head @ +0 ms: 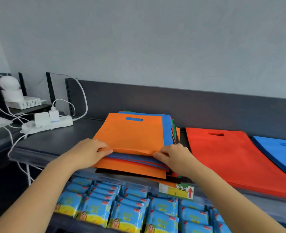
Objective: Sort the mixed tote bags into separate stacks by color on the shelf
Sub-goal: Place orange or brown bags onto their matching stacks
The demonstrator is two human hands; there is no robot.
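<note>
The near edge of the top orange tote bag [130,132] is pinched at its left corner by the curled fingers [103,149] of the left hand [88,152]. Its right corner is gripped in the same way by the right hand [172,157]. That edge is held slightly raised off the blue layers beneath. The rest of the bag is laid flat on top of the mixed stack [135,163], and blue is seen through its oval handle slot.

Orange, blue, red, green and black edges are shown in the mixed stack, which is set on a dark grey shelf [55,140]. Just to the right of the mixed stack, 1 red stack [231,157] is laid flat. Farther right of it, 1 blue stack [281,148] is cut off by the frame edge.

Well to the left of the mixed stack, a white power strip [55,123] is placed, with chargers plugged in and white cables [81,98] trailing from it. Behind the mixed stack, a dark back panel [172,105] is fitted. Below its front edge, a label [176,190] with a red arrow is fixed to the shelf lip. Under that, rows of blue packets [130,212] are stood on a lower level.
</note>
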